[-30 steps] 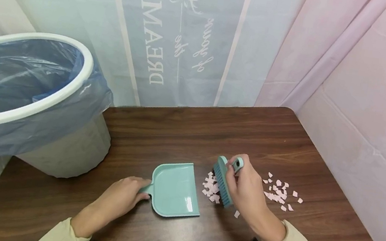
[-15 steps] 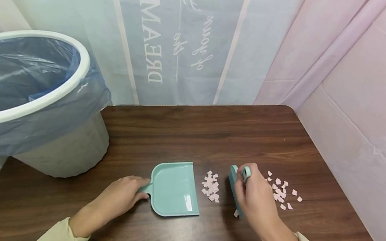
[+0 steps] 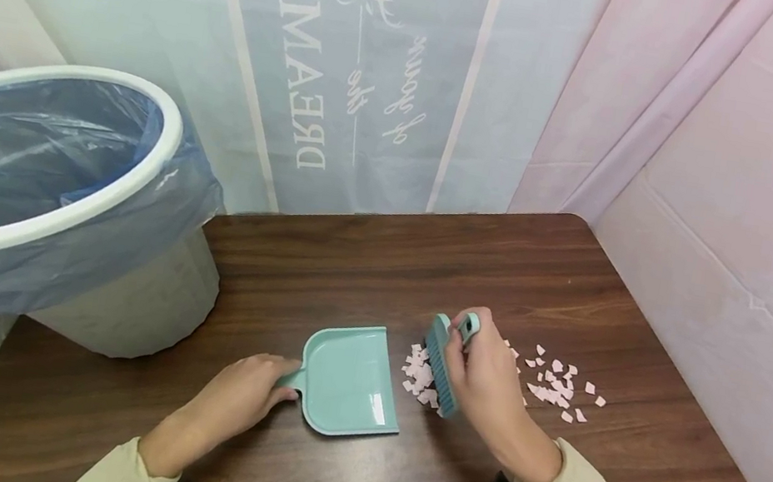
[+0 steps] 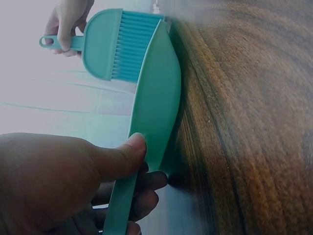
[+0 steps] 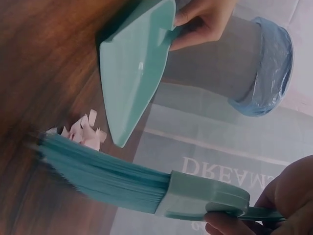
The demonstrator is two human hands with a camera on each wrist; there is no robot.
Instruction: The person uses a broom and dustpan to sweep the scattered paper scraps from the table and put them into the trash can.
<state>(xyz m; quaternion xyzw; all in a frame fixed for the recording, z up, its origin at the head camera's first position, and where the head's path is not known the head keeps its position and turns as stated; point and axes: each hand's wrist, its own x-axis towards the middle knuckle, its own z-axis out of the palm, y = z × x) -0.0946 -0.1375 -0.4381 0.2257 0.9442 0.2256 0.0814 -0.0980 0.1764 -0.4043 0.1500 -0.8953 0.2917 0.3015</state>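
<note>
A teal dustpan [image 3: 345, 382] lies on the table with its straight lip facing right. My left hand [image 3: 244, 395] grips its handle, thumb on top in the left wrist view. My right hand [image 3: 490, 375] holds a teal hand brush [image 3: 441, 363] by its handle, bristles down against the wood. Between the brush and the dustpan lip sits a small pile of white paper scraps [image 3: 420, 374], touching the bristles. In the right wrist view the bristles bend beside the paper pile [image 5: 84, 133], a short gap from the dustpan. More paper scraps [image 3: 555, 390] lie scattered right of my right hand.
At the left stands a large grey bin [image 3: 142, 295] with a white rim and a blue plastic liner [image 3: 189, 193]. The brown wooden table [image 3: 368, 263] meets a printed curtain [image 3: 351, 84] at the back and a pale cloth wall [image 3: 742, 247] at the right.
The brush moved right, away from the pile, then came back left against it. A few scraps shifted near the right hand. The left hand and dustpan have stayed put.
</note>
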